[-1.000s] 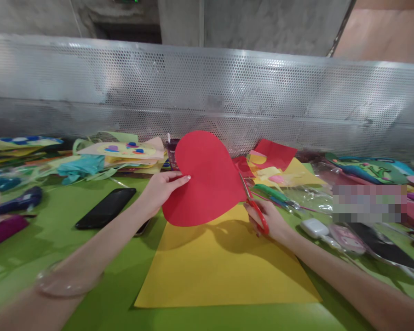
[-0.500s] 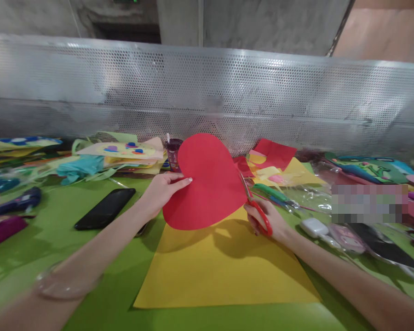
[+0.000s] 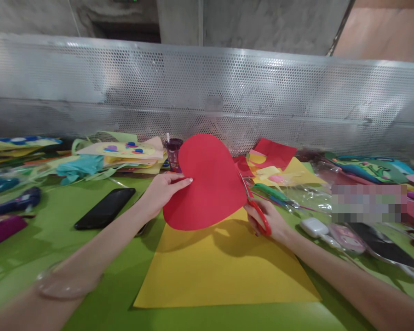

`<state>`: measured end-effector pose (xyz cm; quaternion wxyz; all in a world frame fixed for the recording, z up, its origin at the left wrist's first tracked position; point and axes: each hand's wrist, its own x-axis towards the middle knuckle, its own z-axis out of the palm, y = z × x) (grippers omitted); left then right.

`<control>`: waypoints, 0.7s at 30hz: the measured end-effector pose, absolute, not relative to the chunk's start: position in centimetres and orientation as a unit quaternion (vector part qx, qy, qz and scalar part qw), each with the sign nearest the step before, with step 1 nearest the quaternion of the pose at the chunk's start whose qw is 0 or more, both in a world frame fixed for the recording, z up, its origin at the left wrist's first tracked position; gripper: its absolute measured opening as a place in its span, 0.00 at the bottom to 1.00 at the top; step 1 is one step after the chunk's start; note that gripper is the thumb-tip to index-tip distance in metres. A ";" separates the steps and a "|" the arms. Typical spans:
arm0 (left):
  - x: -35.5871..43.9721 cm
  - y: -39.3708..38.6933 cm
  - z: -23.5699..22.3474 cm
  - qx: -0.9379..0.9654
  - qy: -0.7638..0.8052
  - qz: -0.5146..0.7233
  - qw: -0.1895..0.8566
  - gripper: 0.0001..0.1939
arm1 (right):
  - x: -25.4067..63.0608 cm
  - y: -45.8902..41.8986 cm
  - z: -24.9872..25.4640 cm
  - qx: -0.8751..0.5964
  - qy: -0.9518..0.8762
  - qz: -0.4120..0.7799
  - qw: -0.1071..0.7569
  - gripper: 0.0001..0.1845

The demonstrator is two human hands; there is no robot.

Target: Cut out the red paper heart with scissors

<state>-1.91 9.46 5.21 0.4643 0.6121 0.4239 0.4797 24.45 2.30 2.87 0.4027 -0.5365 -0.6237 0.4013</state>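
Observation:
A red paper heart [image 3: 209,184], tilted with its point toward the lower right, is pinched at its left edge by my left hand [image 3: 167,188]. My right hand [image 3: 265,215] grips red-handled scissors [image 3: 260,217], and their blades run along the heart's right edge. Some fingers of that hand are hidden behind the handles. Below the raised heart, a yellow sheet of paper [image 3: 224,271] lies flat on the green table [image 3: 100,266], with shadows of the heart and hand across it.
Left of my forearm lies a black phone [image 3: 105,209]. A dark cup [image 3: 174,154] stands behind the heart. Red paper pieces [image 3: 272,156], a green cutter [image 3: 267,190] and a white earphone case [image 3: 313,227] are on the right. A perforated metal panel [image 3: 193,87] borders the back.
Almost nothing differs. The scissor handles in my right hand have shifted very slightly left, while the heart and my left hand stay nearly in place.

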 end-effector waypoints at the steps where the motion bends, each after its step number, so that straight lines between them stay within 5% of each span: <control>1: -1.9 9.5 5.2 0.610 0.424 0.480 0.466 0.20 | 24.5 2.3 2.9 -0.535 -0.625 0.401 0.402 0.21; 21: -1.9 9.4 5.3 0.598 0.413 0.483 0.487 0.21 | 24.4 2.2 3.1 -0.522 -0.637 0.404 0.399 0.22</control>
